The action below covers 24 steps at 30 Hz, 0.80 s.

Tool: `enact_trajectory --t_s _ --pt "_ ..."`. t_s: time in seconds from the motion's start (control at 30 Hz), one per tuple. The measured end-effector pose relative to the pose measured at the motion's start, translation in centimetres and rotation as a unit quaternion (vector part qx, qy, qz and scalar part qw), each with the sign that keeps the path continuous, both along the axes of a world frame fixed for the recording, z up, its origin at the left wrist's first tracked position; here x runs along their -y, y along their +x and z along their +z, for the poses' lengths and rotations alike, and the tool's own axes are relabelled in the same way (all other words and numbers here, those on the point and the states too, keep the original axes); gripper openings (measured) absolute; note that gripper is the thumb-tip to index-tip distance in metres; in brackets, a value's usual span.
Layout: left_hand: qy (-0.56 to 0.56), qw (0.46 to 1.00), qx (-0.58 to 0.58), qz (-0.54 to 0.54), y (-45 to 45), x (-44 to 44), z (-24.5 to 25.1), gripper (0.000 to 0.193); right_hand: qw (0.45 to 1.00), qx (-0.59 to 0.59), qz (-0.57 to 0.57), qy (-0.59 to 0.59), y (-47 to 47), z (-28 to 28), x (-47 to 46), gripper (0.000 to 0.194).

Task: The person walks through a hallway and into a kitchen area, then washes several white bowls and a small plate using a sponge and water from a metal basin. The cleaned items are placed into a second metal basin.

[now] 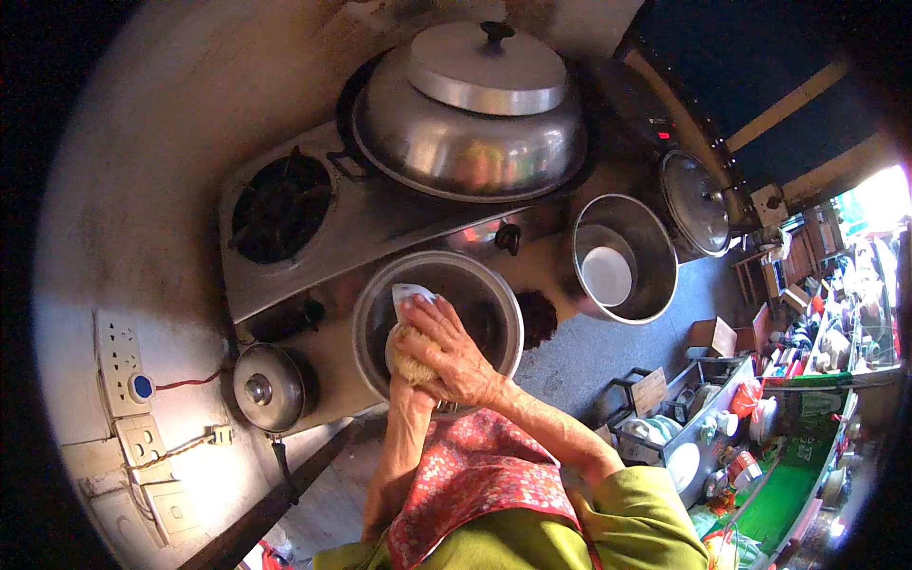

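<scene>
In front of me is a round metal pot with a pale rim, its inside dark. Over its mouth my right hand presses on a yellowish fibrous pad, which looks like a loofah scrubber. A white piece, perhaps the edge of a bowl or ladle, sticks out past my fingertips. My left hand comes from below and grips under the pad and the white piece; most of its fingers are hidden by my right hand.
Behind the pot stands a gas stove with a bare burner and a large domed lid. At right is a deep pot holding a white bowl. A lidded saucepan stands at left, near wall sockets.
</scene>
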<state>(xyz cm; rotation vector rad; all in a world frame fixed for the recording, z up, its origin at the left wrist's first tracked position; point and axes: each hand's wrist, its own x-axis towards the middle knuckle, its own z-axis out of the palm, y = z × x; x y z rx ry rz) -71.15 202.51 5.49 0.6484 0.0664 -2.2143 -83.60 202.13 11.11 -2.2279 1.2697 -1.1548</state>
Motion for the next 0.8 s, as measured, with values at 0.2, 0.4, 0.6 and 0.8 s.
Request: enact_trajectory --t_s 0.2,0.4,0.6,0.8 --pt "0.083 0.996 -0.002 -0.034 -0.2 0.0 0.7 0.035 0.998 0.042 -0.020 0.037 -0.6 0.7 2.8 0.054" --pt "0.059 0.990 0.072 -0.103 1.1 0.4 0.3 0.014 0.881 0.281 -0.005 0.381 -3.7 1.0 6.9 0.034" --pt "-0.007 0.988 -0.022 -0.156 2.2 0.5 1.6 0.019 0.514 0.642 0.023 0.568 -3.9 -3.9 6.6 0.018" --pt "-0.112 0.968 0.020 -0.224 2.5 0.7 2.9 0.020 0.426 0.768 0.097 0.469 -1.5 -5.7 3.9 0.020"
